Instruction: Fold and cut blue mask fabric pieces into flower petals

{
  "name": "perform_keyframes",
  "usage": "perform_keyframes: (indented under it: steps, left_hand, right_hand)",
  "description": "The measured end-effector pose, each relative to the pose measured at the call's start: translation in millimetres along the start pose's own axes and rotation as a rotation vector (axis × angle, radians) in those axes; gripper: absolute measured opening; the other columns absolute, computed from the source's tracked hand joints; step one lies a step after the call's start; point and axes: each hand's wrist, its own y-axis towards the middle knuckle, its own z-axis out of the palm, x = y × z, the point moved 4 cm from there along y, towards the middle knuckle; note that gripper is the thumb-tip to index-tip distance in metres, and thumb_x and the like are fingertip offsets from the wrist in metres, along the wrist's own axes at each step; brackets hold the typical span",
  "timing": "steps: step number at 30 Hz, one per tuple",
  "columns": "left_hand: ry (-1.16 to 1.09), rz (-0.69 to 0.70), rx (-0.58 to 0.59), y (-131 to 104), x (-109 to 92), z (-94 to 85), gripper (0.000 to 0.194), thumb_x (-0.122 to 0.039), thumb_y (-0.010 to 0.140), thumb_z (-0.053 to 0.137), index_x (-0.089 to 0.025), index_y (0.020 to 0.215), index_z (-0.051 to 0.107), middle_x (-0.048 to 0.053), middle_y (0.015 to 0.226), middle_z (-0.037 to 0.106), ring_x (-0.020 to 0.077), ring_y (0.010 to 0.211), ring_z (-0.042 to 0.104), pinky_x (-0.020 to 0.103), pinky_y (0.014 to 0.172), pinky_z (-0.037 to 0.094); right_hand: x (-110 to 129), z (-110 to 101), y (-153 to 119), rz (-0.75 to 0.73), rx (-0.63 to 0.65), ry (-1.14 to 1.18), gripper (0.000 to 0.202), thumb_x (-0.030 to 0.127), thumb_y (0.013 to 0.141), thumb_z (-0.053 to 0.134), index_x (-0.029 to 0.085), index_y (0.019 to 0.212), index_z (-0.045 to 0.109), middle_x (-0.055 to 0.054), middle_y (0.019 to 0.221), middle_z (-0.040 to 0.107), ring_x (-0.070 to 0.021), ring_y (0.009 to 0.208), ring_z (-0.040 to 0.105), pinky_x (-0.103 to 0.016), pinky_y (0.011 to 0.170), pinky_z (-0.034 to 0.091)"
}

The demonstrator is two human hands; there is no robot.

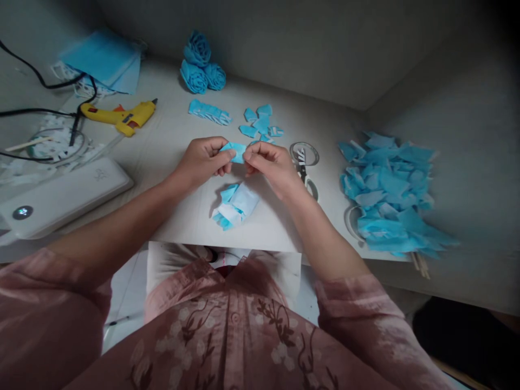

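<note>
Three blue fabric rosettes (199, 58) stood, seemingly finished, at a pale table's (187, 219) back edge. Midway forward, the left hand (202, 161) and right hand (275, 164) pinched a small blue fabric piece (238, 153), its ends hidden. Toward the right edge, a crumpled blue fabric heap (388, 181) looked unworked, lower layers obscured.

Matt, cloth-like strip (238, 149); smooth plastic glue gun (139, 115)
</note>
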Motion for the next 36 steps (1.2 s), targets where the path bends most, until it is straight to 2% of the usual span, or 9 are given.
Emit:
perform_keyframes:
  steps: [4,9,13,20,25,30,36]
  left_hand:
    - [-0.042,-0.029,0.034,0,2,1.3,0.030,-0.021,0.084,0.070,-0.018,0.058,0.057,0.000,0.055,0.061,0.0072,0.048,0.050,0.020,0.050,0.039]
    - [-0.235,-0.084,0.126,2,8,2.0,0.028,-0.038,0.085,0.074,-0.018,0.071,0.062,0.002,0.059,0.064,0.0103,0.050,0.056,0.021,0.051,0.043]
    - [-0.289,-0.078,0.038,7,11,-4.2,0.026,-0.042,0.084,0.076,-0.018,0.081,0.067,0.003,0.064,0.066,0.0112,0.055,0.059,0.022,0.052,0.043]
    - [-0.195,-0.072,-0.034,8,10,-5.9,0.020,-0.030,0.086,0.076,-0.018,0.078,0.063,-0.002,0.060,0.060,0.0083,0.052,0.054,0.020,0.052,0.040]
    - [-0.249,-0.082,-0.011,8,8,-3.5,0.020,-0.035,0.093,0.069,-0.018,0.083,0.065,-0.001,0.064,0.063,0.0099,0.053,0.057,0.022,0.051,0.040]
    - [-0.114,-0.087,0.024,6,5,-1.7,0.011,-0.015,0.085,0.071,-0.016,0.076,0.066,-0.001,0.062,0.064,0.0071,0.053,0.053,0.018,0.051,0.040]
    - [-0.045,-0.039,0.042,5,8,-2.0,0.013,-0.016,0.082,0.073,-0.017,0.070,0.066,-0.001,0.064,0.066,0.0067,0.053,0.054,0.017,0.051,0.041]
  right_hand:
    - [-1,-2,2,-0.025,-0.042,-0.030,0.015,0.029,0.077,0.075,0.020,0.072,0.065,0.005,0.067,0.059,-0.0086,0.061,0.053,-0.024,0.063,0.051]
    - [3,-5,2,-0.029,-0.076,-0.047,0.010,0.024,0.076,0.070,0.021,0.069,0.063,0.005,0.065,0.057,-0.0090,0.061,0.053,-0.024,0.064,0.049]
    - [6,-7,2,-0.028,-0.103,-0.040,0.011,0.025,0.076,0.069,0.021,0.068,0.063,0.005,0.062,0.056,-0.0091,0.060,0.051,-0.025,0.063,0.048]
    - [4,-4,1,-0.038,-0.092,-0.074,0.008,0.024,0.076,0.069,0.021,0.070,0.063,0.005,0.064,0.057,-0.0093,0.061,0.052,-0.025,0.064,0.049]
    - [2,-5,2,-0.038,-0.091,-0.076,0.011,0.026,0.078,0.070,0.021,0.071,0.063,0.004,0.065,0.057,-0.0094,0.062,0.051,-0.025,0.064,0.050]
    - [1,-3,3,-0.049,-0.086,-0.066,0.010,0.027,0.075,0.070,0.021,0.071,0.064,0.005,0.065,0.057,-0.0091,0.061,0.051,-0.024,0.061,0.048]
    - [-1,-2,3,-0.042,-0.062,-0.071,0.010,0.026,0.076,0.070,0.021,0.071,0.063,0.004,0.068,0.058,-0.0099,0.064,0.052,-0.025,0.064,0.049]
